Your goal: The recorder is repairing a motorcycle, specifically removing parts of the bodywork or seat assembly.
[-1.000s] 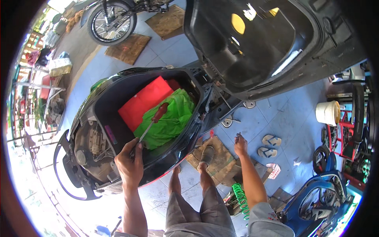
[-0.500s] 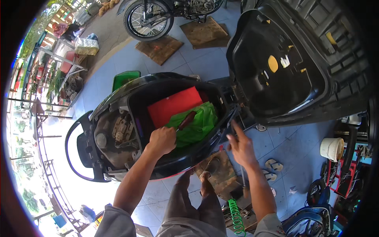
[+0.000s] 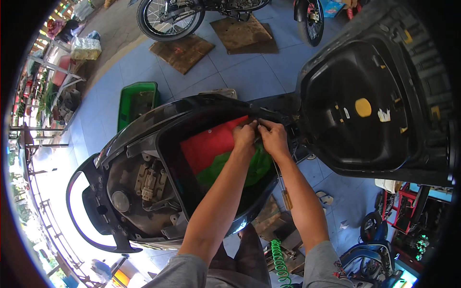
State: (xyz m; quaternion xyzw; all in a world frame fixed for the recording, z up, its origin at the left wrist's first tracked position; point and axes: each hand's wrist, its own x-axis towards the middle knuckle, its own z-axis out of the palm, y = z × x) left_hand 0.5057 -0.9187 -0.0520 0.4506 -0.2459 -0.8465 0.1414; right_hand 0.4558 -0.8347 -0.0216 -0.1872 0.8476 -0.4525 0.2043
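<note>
Blue floor tiles point(image 3: 201, 79) are running beneath a black scooter, with a green tray point(image 3: 126, 106) standing on its far side and brown boards point(image 3: 182, 52) lying near a spoked motorcycle wheel point(image 3: 170, 19). The scooter's seat point(image 3: 357, 137) is leaning tipped up, showing its black underside. Within the storage compartment point(image 3: 172, 165), a red sheet point(image 3: 204, 146) and crumpled green cloth point(image 3: 217, 164) are lying together. At its seat-end edge, both hands are working almost touching. The right hand point(image 3: 273, 139) is gripping a thin-shafted tool point(image 3: 287, 198), its tan handle pointing back beside the forearm. The left hand point(image 3: 244, 137) is curling its fingers; whether it is holding anything, one cannot tell.
</note>
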